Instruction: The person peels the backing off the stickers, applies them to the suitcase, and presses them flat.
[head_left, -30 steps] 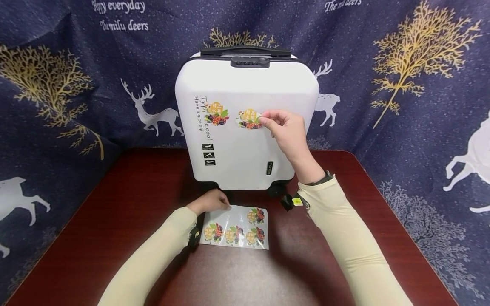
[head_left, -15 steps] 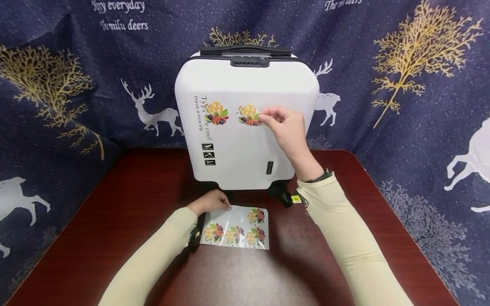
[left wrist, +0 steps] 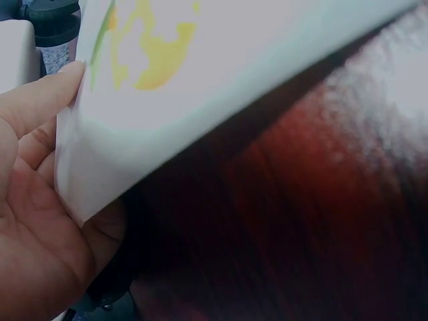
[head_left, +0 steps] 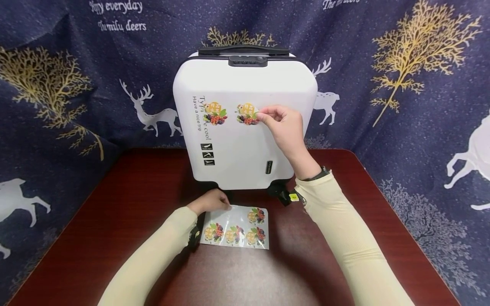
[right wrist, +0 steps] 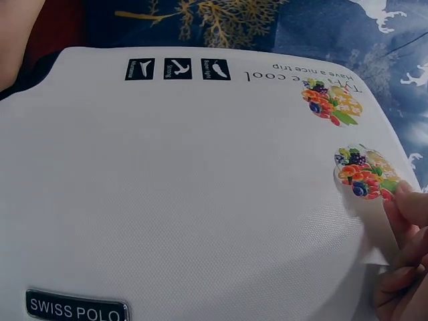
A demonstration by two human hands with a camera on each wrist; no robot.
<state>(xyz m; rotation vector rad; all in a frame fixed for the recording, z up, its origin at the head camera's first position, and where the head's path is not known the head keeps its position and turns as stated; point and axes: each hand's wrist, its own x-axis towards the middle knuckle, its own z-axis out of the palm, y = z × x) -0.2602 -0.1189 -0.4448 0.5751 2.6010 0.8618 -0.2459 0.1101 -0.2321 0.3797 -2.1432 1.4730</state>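
Observation:
A white suitcase stands upright on the table, its printed face toward me. Between thumb and forefinger my right hand pinches the right edge of a fruit sticker, held at the suitcase's face; in the right wrist view a shadow falls beside this sticker. To its left, another fruit sticker lies flat over the printed lettering. Down on the table, my left hand grips the upper left edge of a sticker sheet bearing several fruit stickers. The left wrist view shows the sheet's corner raised, with the thumb on it.
The dark red table extends around the sheet and suitcase. Behind hangs a navy cloth with deer and gold trees. The suitcase has a black handle on top and black wheels below.
My right hand has shifted the pinched sticker slightly upward on the suitcase's face. The left hand and the sheet stay in place.

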